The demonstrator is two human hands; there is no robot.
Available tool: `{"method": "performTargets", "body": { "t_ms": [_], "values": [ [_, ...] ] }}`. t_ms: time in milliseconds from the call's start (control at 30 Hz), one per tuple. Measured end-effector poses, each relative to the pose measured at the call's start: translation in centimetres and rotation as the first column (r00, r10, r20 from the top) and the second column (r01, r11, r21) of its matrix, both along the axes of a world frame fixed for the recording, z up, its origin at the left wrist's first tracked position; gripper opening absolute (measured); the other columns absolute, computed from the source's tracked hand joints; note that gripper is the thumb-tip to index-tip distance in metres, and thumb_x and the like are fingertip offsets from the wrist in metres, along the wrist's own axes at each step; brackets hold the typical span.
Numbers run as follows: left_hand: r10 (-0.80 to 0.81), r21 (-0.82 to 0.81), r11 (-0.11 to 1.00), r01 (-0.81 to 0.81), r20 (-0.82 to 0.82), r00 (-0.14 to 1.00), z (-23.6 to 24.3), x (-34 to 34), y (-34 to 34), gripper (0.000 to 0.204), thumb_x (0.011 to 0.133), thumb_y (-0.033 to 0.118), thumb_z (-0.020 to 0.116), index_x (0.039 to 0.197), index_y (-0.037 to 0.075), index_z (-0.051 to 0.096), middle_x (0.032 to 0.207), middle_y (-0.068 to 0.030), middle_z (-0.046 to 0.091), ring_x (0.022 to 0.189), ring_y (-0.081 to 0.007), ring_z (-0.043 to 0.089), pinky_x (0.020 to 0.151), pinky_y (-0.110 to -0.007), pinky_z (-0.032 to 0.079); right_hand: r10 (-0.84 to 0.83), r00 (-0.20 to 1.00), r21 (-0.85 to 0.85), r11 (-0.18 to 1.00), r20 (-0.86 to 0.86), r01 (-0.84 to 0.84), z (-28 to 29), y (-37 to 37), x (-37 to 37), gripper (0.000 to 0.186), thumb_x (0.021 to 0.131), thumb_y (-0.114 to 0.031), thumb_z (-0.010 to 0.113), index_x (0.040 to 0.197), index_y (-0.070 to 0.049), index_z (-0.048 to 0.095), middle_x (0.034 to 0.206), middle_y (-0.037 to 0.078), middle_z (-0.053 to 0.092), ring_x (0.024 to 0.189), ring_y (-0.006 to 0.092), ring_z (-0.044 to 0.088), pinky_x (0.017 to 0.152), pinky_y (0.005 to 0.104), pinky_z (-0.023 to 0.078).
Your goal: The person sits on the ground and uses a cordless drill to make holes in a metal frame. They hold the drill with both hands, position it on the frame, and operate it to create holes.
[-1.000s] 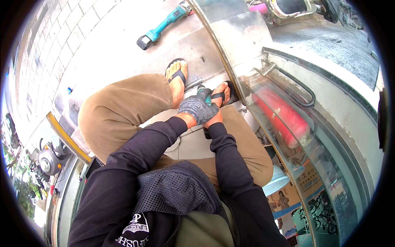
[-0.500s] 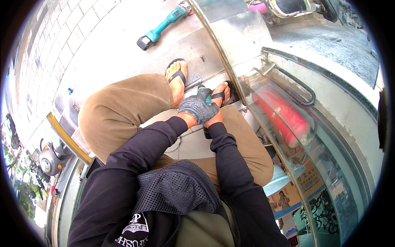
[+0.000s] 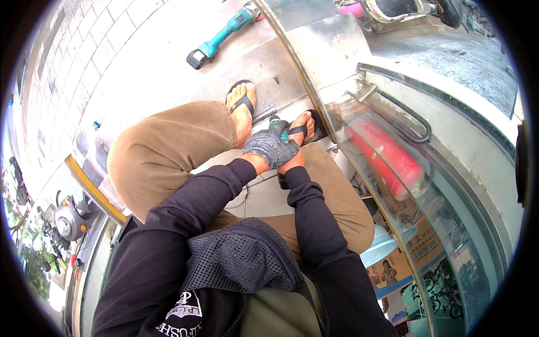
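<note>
My gloved left hand (image 3: 272,148) is closed over the teal-and-black power tool (image 3: 284,135), which sits low between my knees. My right hand (image 3: 290,161) is tucked beneath it, mostly hidden; I can't tell how its fingers sit.

The tool's front end points away from me, just beside my right foot (image 3: 301,127), and a flip-flop leaves those toes bare. If the tool kicked or my grip twisted, I judge they would take the knock first. Anything spinning at that end could snag the knitted glove, since my fingers lie close to it.

To the right of my hands runs the metal edging (image 3: 300,68) of a glass panel; an elbow thrown wide could strike the glass. Ahead of my hands, a loose bolt (image 3: 276,80) could roll underfoot if I shifted my feet.
</note>
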State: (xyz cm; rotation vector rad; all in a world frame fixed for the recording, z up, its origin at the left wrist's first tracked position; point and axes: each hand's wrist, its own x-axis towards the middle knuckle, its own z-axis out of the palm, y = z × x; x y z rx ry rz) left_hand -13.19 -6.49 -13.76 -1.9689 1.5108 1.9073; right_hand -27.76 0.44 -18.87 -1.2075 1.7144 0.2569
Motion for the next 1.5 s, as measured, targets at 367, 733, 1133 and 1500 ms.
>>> {"method": "performTargets", "body": {
  "t_ms": [367, 733, 1133, 1500],
  "values": [
    [-0.001, 0.002, 1.000, 0.001, 0.000, 1.000, -0.1, -0.1, -0.1, 0.056, 0.095, 0.042, 0.066, 0.137, 0.006, 0.067, 0.120, -0.0293, 0.076, 0.116, -0.0470, 0.073, 0.102, -0.052, 0.057, -0.058, 0.998, 0.023, 0.998, -0.002, 0.058, 0.6, -0.3, 0.3, 0.064, 0.084, -0.043, 0.089, 0.126, 0.001, 0.068, 0.114, 0.026, 0.079, 0.111, 0.0423, 0.077, 0.092, 0.0461, 0.061],
    [0.020, -0.025, 0.999, -0.020, 0.014, 1.000, 0.0, 0.0, 0.0, 0.057, 0.094, 0.042, 0.067, 0.138, 0.005, 0.067, 0.122, -0.0296, 0.076, 0.117, -0.0464, 0.073, 0.102, -0.051, 0.057, -0.090, 0.995, -0.020, 0.996, 0.033, 0.090, 1.1, -0.4, 0.4, 0.052, 0.086, -0.047, 0.085, 0.118, -0.007, 0.075, 0.113, 0.025, 0.080, 0.110, 0.0442, 0.076, 0.093, 0.0504, 0.059],
    [0.004, 0.006, 1.000, -0.004, 0.006, 1.000, 0.3, 0.0, -0.1, 0.054, 0.094, 0.041, 0.066, 0.135, 0.006, 0.067, 0.119, -0.0292, 0.076, 0.114, -0.0469, 0.073, 0.099, -0.053, 0.057, 0.009, 0.999, -0.035, 0.999, 0.036, -0.007, 0.2, -0.1, 0.1, 0.060, 0.085, -0.044, 0.086, 0.123, 0.000, 0.070, 0.111, 0.025, 0.079, 0.107, 0.0427, 0.077, 0.090, 0.0469, 0.061],
    [0.008, -0.017, 1.000, -0.008, -0.001, 1.000, 0.2, 0.0, 0.0, 0.057, 0.093, 0.042, 0.068, 0.137, 0.005, 0.067, 0.121, -0.0286, 0.076, 0.114, -0.0457, 0.074, 0.099, -0.052, 0.058, -0.014, 0.999, 0.002, 1.000, 0.045, 0.014, 0.0, 0.0, 0.0, 0.060, 0.086, -0.045, 0.085, 0.125, -0.002, 0.071, 0.117, 0.024, 0.078, 0.111, 0.0415, 0.076, 0.093, 0.0472, 0.060]
  ]
}}
